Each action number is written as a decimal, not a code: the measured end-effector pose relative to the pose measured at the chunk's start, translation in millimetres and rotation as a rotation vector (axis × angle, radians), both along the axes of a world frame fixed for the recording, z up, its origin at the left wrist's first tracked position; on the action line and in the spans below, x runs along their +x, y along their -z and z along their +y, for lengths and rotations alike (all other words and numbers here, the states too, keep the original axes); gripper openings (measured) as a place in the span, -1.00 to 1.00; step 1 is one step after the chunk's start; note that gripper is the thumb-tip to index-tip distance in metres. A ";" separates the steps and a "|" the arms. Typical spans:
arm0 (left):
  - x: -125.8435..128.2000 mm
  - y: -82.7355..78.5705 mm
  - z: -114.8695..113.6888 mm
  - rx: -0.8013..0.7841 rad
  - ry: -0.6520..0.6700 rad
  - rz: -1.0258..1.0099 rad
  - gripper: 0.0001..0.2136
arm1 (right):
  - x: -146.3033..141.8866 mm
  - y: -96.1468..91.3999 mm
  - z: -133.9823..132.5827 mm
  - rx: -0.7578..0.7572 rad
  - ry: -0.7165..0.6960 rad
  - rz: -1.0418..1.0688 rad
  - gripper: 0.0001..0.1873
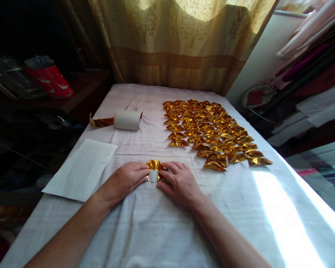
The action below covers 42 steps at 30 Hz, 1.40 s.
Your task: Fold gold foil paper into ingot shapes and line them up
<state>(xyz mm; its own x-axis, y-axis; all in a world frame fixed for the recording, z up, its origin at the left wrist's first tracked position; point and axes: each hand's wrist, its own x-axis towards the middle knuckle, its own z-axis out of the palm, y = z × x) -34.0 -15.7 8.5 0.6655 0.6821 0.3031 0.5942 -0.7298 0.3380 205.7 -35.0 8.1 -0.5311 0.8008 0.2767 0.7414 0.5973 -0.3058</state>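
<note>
A small piece of gold foil paper point(154, 165), white on its underside, lies on the white cloth point(162, 230) near the front middle. My left hand point(124, 180) and my right hand point(178, 182) press on it from either side, fingertips pinching its folded edges. Several finished gold folded pieces point(212, 132) lie in rows on the cloth to the right and beyond my hands.
A white roll with a gold foil tail point(127, 120) lies at the back left. A sheet of white paper point(80, 169) hangs over the left edge. A curtain point(178, 41) hangs behind. Cluttered shelves stand to the left and right. Sunlight falls on the cloth at the right.
</note>
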 end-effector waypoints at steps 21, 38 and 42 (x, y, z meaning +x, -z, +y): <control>0.8 5.2 -0.4 0.026 -0.079 -0.054 -0.82 | -6.7 12.0 4.5 0.147 0.006 0.041 -0.73; 24.5 6.4 14.3 -0.049 -0.443 0.059 -0.92 | -22.3 11.6 17.9 -0.085 0.338 0.056 -0.83; 28.7 4.5 16.8 -0.055 -0.467 0.082 -0.95 | -24.0 12.5 16.3 -0.076 0.359 0.016 -0.81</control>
<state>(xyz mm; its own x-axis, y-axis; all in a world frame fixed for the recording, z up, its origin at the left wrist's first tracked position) -5.4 1.1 4.0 0.3045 0.9275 0.2168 0.8807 -0.3608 0.3067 181.7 -18.7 -4.4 -0.2083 0.9541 0.2153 0.8944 0.2749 -0.3528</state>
